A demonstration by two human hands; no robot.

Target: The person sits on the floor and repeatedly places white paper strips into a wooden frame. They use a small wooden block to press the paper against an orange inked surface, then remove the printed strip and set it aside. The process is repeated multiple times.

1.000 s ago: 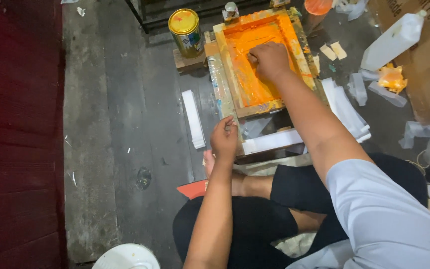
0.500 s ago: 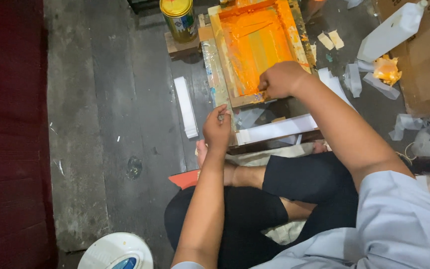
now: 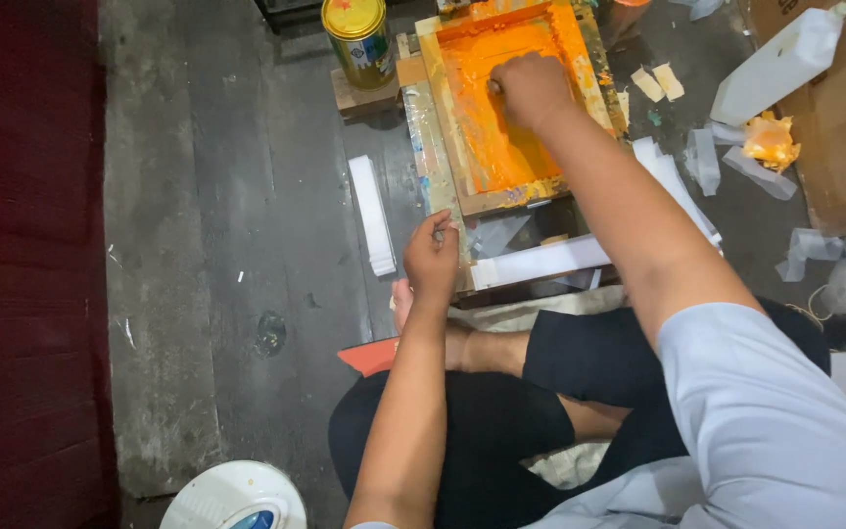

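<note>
Two hands at work: our right hand [image 3: 533, 90] fisted, pressing inside orange printing frame [image 3: 452, 147]; our left hand [image 3: 432, 260] curled, fingertips pinching frame's near corner.

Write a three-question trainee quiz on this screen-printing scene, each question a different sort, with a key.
1. True or false: the right hand rests inside the orange-inked screen frame.
2. Multiple choice: what does the left hand touch? A) the yellow-lidded tin B) the near left corner of the frame C) the white plastic bottle
3. Fill in: the yellow-lidded tin stands on a small ____ block to the left of the frame.

Key: 1 true; 2 B; 3 wooden
</note>
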